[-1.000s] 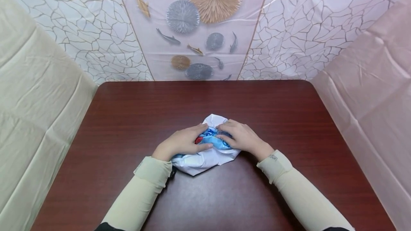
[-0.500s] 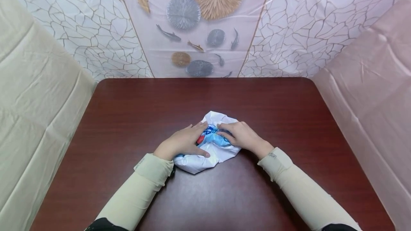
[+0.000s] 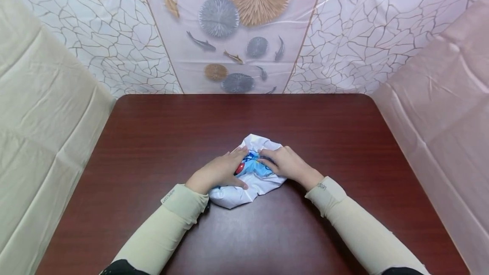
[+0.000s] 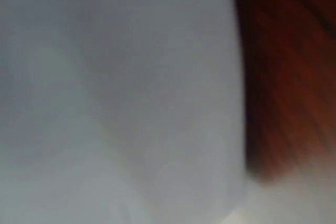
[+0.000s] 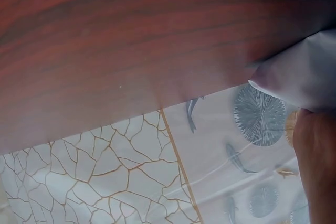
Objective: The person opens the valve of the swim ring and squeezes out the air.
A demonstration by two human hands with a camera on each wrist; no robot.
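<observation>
A crumpled plastic bag (image 3: 237, 194), white with a blue printed middle and a red spot, lies on the brown table (image 3: 172, 126). Over its left part my left hand (image 3: 219, 172) rests, fingers fairly straight and thumb spread toward me. My right hand (image 3: 290, 165) grips the right part, with bent fingers and the thumb on the blue print. A blurred whitish surface (image 4: 131, 87) fills most of the left wrist view. At the right edge of the right wrist view, part of my hand (image 5: 317, 166) shows below a raised corner of the bag (image 5: 302, 69).
Behind the table hangs a patterned cloth (image 3: 237, 46) with fish and round motifs. A cream cloth (image 3: 42, 139) closes off the left side and a pinkish one (image 3: 439, 118) the right.
My left thumb has moved toward me and away from the blue print, and the left fingers have spread. The right fingers have bent in more over the bag, showing more of its white far edge.
</observation>
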